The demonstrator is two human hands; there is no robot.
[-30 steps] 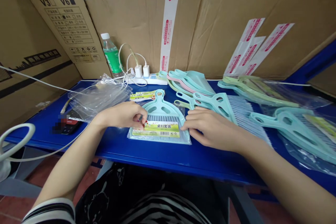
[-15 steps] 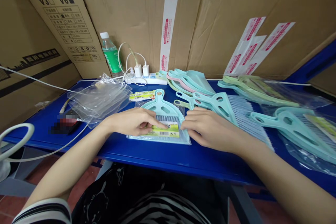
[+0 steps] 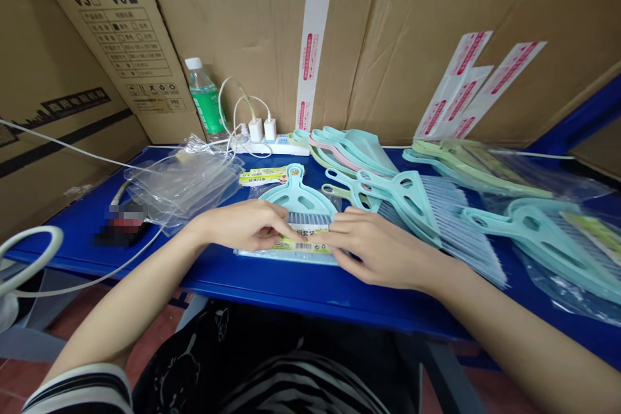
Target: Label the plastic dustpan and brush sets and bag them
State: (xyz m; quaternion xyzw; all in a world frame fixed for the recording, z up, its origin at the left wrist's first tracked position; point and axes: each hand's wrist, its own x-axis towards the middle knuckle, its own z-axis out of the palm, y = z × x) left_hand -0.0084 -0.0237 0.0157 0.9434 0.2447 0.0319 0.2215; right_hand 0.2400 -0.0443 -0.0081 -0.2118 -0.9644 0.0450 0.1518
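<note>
Atop a smooth, bagged plastic dustpan (image 3: 297,197), left hand (image 3: 237,226) and right hand (image 3: 378,249) close together, grip unclear.

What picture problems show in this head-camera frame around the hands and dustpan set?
Head view: wide-angle distortion bows the blue table and cardboard boxes; lighting is even, soft shadows under the left hand and right hand; mild glare on the plastic bag; the dustpan set's label print is too small to read; a pixelated patch covers a dark object.
</note>
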